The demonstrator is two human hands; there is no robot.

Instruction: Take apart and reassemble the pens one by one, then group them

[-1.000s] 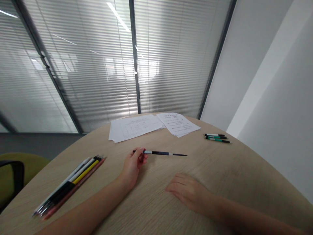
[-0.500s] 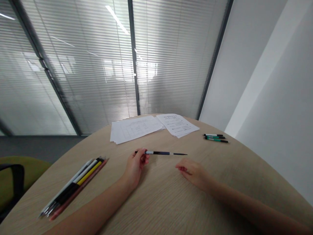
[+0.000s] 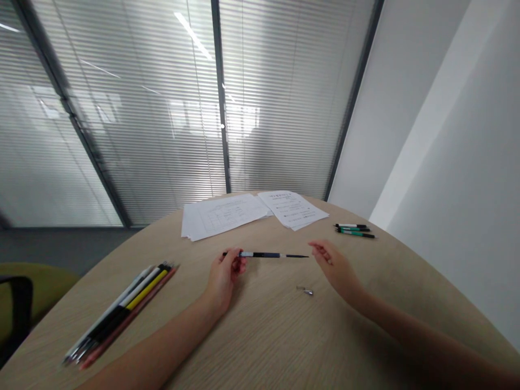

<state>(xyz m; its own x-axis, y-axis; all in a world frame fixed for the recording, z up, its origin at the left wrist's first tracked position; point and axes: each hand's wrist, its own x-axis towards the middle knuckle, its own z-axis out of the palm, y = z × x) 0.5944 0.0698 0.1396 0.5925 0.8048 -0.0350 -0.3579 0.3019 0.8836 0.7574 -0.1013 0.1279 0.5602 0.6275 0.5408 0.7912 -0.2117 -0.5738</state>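
Observation:
My left hand is closed round the rear end of a slim pen, dark blue and black with white sections. The pen lies level above the table, its thin dark tip pointing right. Just past that tip is my right hand, fingers loosely bent and apart, with nothing visible in them. Below the tip, on the wood, rests a small silvery cone-shaped piece with a thin wire-like bit beside it, too small to make out fully.
At left on the round table lies a bundle of pens and pencils. Papers and printed sheets lie at the back. Several green, white and black pens are at right. A chair stands left of the table.
My right hand has moved up and to the right, and its fingers have loosened. The small silvery piece now lies on the table where that hand was. My left hand still holds the pen.

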